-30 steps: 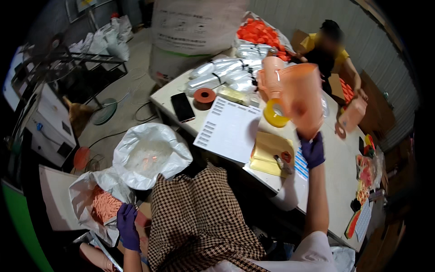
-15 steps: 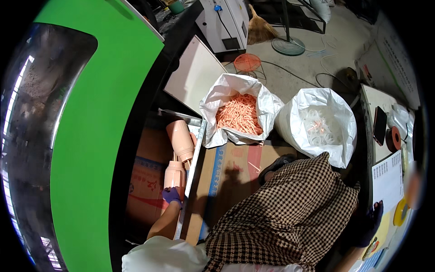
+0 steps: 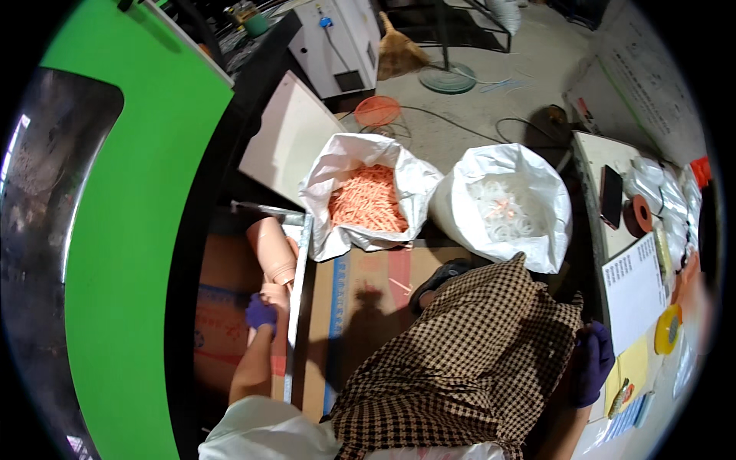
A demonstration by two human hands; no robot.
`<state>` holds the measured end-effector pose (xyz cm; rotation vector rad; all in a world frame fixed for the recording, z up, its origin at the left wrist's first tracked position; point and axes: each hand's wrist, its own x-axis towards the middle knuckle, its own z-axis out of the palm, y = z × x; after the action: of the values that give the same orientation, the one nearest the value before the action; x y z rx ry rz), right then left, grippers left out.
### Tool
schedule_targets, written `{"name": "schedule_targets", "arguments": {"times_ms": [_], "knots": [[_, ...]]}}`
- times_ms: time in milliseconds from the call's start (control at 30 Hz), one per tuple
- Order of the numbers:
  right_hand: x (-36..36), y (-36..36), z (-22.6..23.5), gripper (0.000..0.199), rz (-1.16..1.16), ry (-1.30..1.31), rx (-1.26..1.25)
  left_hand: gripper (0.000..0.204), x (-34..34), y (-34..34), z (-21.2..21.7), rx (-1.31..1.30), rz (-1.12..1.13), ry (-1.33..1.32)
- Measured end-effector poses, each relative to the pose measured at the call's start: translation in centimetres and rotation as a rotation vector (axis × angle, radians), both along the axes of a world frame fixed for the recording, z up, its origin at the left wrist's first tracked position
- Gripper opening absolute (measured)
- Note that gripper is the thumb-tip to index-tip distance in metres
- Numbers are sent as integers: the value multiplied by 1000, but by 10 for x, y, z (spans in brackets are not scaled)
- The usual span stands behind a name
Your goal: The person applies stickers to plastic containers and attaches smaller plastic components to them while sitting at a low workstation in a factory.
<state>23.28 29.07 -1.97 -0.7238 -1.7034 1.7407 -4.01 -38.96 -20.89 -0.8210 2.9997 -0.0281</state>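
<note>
My left hand [image 3: 261,313], in a purple glove, is closed around the upper part of the nearer pink plastic bottle-shaped piece [image 3: 277,294] in the metal-edged bin at left. Another pink bottle-shaped piece [image 3: 270,247] lies tilted just beyond it, its narrower end toward my hand. Part of the nearer piece is covered by my glove and forearm. My right hand [image 3: 594,364], also purple-gloved, is beside the checked apron [image 3: 460,345] at the edge of the right-hand table. Its fingers are partly hidden, and nothing shows in it.
Ahead stand a white sack [image 3: 318,230] of orange-pink strips and another white sack [image 3: 460,218] of clear rings. Flattened cardboard [image 3: 322,360] covers the floor. A green machine [image 3: 146,230] rises at left. On the table [image 3: 594,153] lie a phone [image 3: 611,197], paper [image 3: 635,291] and yellow tape [image 3: 668,330].
My left hand has shifted forward along the nearer pink piece, toward its neck. My right hand has drawn back from the paper toward the apron. The whole view has turned slightly.
</note>
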Motion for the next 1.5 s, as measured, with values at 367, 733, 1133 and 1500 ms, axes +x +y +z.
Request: {"name": "schedule_targets", "arguments": {"times_ms": [367, 733, 1133, 1500], "knots": [[-40, -87, 16, 35, 552, 131, 850, 46, -14, 241, 176, 1465, -1062, -129], [-51, -122, -31, 55, 372, -2, 916, 26, -18, 419, 131, 1352, -1435, 186], [-66, -126, -75, 50, 571, -102, 713, 22, -23, 425, 130, 1292, -1573, 227], [-98, -112, -66, 25, 741, -404, 948, 69, 74, 418, 182, 288, -1861, 346]]}}
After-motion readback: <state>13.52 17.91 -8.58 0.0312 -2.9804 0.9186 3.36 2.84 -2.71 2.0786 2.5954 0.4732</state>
